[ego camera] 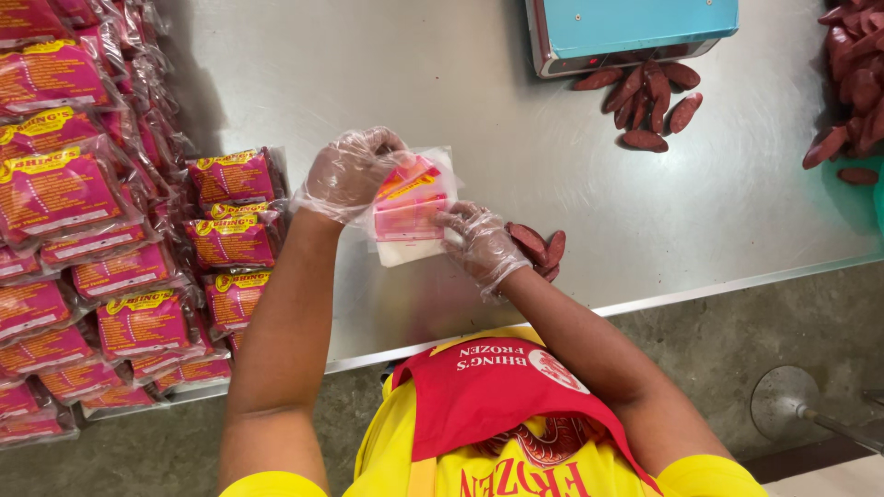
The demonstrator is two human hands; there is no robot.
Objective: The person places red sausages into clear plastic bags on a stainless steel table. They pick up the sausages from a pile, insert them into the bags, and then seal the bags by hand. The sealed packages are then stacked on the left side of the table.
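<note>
My left hand, in a thin clear glove, grips the top edge of an empty pink and clear plastic bag held above the steel table. Also gloved, my right hand pinches the bag's lower right side. Just behind my right hand lies a small heap of dark red sausages on the table. The bag has a pink and yellow printed label and a white lower part.
Many filled pink sausage packs are stacked along the left side. A blue-topped scale stands at the far edge with loose sausages before it. More sausages pile at the far right.
</note>
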